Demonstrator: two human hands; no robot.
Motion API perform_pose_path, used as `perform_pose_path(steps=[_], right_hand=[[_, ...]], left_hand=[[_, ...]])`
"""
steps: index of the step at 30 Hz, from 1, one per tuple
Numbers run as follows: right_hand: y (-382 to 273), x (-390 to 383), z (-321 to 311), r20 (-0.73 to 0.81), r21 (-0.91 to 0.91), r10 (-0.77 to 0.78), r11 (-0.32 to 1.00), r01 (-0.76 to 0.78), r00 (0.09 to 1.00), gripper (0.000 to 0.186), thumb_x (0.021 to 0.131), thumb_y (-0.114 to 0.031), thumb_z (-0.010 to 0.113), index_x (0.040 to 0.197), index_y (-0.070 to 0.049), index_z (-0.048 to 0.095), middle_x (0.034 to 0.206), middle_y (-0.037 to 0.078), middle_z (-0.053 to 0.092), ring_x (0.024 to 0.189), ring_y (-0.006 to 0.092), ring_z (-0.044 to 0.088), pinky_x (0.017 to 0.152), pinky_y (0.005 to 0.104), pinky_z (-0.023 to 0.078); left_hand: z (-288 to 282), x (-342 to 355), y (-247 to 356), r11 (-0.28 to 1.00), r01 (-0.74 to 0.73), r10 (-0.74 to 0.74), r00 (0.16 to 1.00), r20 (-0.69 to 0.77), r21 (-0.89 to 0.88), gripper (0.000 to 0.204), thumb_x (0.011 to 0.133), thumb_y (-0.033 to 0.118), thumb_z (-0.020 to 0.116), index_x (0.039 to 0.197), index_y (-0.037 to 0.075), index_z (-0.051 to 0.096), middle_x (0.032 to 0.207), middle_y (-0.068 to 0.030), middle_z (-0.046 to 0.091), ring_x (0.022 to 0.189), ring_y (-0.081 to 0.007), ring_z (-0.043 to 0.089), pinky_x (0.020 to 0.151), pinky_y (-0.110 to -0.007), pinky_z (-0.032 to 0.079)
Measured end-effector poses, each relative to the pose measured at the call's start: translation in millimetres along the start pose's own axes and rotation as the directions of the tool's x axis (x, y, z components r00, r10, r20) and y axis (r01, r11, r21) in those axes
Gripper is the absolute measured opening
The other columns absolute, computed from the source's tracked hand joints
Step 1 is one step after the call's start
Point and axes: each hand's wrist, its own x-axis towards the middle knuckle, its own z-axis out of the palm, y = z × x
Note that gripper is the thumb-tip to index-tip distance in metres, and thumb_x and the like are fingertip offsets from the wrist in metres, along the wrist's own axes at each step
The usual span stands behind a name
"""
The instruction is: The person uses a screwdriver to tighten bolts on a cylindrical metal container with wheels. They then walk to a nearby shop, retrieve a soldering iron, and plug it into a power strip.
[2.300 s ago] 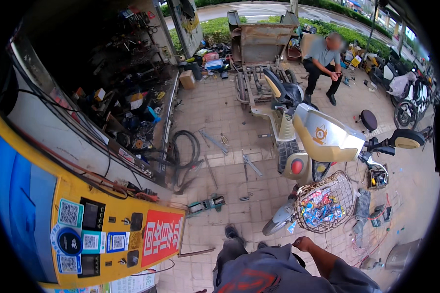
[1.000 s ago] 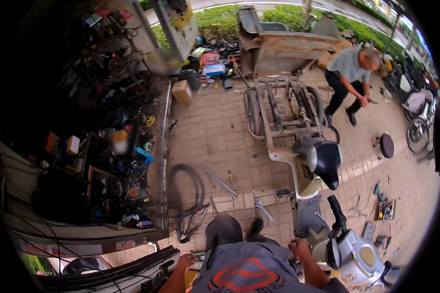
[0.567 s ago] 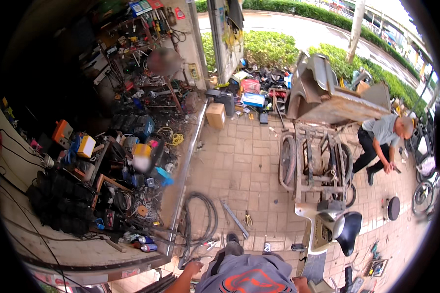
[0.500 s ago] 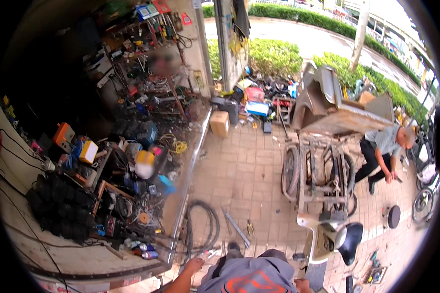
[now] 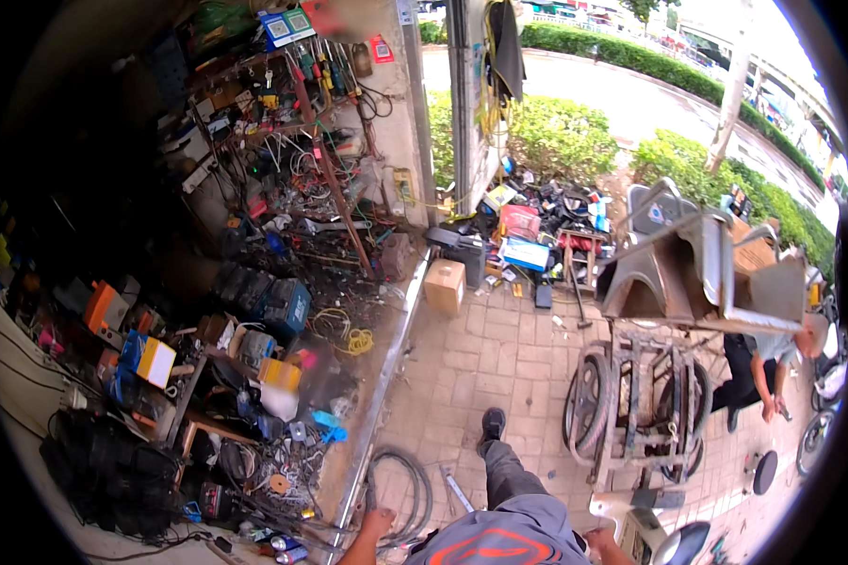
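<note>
Head view looks down a repair-shop front onto brick paving. Nearest, at the bottom edge, the left hand (image 5: pixel 379 521) hangs beside a coil of dark hose (image 5: pixel 407 494) lying on the bricks at the foot of a metal sill (image 5: pixel 379 405); it is close to the hose, and whether it touches it I cannot tell. Its fingers look loosely curled and it seems to hold nothing. The right hand (image 5: pixel 595 540) shows only at the frame's edge, near a scooter seat (image 5: pixel 680 543); whether it grips anything cannot be told. Between them a leg in grey trousers ends in a black shoe (image 5: pixel 491 426) planted forward on the paving.

Judged from the stride and the idle hands, the step in hand is walking, with nothing yet picked up. If the hose is wanted, the next move calls for bending low and closing the left hand around the coil.

To the left, shelves (image 5: pixel 207 358) hold crowded batteries, boxes and wires. Farther on stands a cardboard box (image 5: pixel 445 285). To the right a three-wheeled cart (image 5: pixel 650 395) has its metal bed tipped up, and another person (image 5: pixel 768 363) crouches beside it. Beyond lie hedges (image 5: pixel 561 137) and a road.
</note>
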Motion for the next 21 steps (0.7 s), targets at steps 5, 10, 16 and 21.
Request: perform_pose_path(steps=[5, 10, 16, 21], right_hand=[[-129, 140, -19, 0.178, -0.428, -0.130, 0.882, 0.195, 0.976, 0.032, 0.076, -0.034, 0.068, 0.086, -0.003, 0.067, 0.073, 0.012, 0.066, 0.065, 0.0220, 0.065, 0.060, 0.0357, 0.051], [-412, 206, -37, 0.133, -0.189, -0.414, 0.881, 0.433, 0.901, 0.042, 0.070, -0.039, 0.064, 0.075, 0.003, 0.063, 0.079, 0.026, 0.062, 0.076, 0.0396, 0.062, 0.070, 0.0445, 0.050], [-718, 267, -47, 0.172, -0.058, -0.590, 0.794, 0.606, 0.789, 0.036, 0.079, -0.031, 0.064, 0.092, 0.003, 0.066, 0.086, 0.020, 0.066, 0.080, 0.0257, 0.065, 0.073, 0.0354, 0.050], [-850, 303, 30, 0.228, 0.019, -0.615, 0.778, 0.628, 0.755, 0.035, 0.079, -0.031, 0.063, 0.094, 0.000, 0.068, 0.092, 0.020, 0.067, 0.086, 0.0300, 0.065, 0.077, 0.0363, 0.051]], left_hand=[[-24, 57, -56, 0.361, -0.610, 0.516, 0.761, 0.394, 0.706, 0.027, 0.078, 0.031, 0.057, 0.084, 0.006, 0.064, 0.083, -0.0189, 0.064, 0.077, -0.0342, 0.063, 0.064, -0.047, 0.050], [-45, 51, -12, 0.379, -0.349, 0.240, 0.932, 0.273, 0.857, 0.024, 0.080, 0.023, 0.059, 0.093, 0.004, 0.063, 0.082, -0.0160, 0.065, 0.070, -0.0314, 0.063, 0.060, -0.043, 0.051], [-56, 154, 193, 0.848, 0.325, -0.383, 0.922, -0.060, -0.419, 0.033, 0.089, 0.023, 0.056, 0.110, -0.003, 0.059, 0.093, -0.0121, 0.067, 0.074, -0.0200, 0.065, 0.065, -0.032, 0.051], [-79, 253, 224, 0.854, 0.326, -0.361, 0.932, -0.012, -0.406, 0.033, 0.090, 0.022, 0.054, 0.113, -0.002, 0.056, 0.095, -0.0121, 0.066, 0.076, -0.0198, 0.065, 0.062, -0.031, 0.051]])
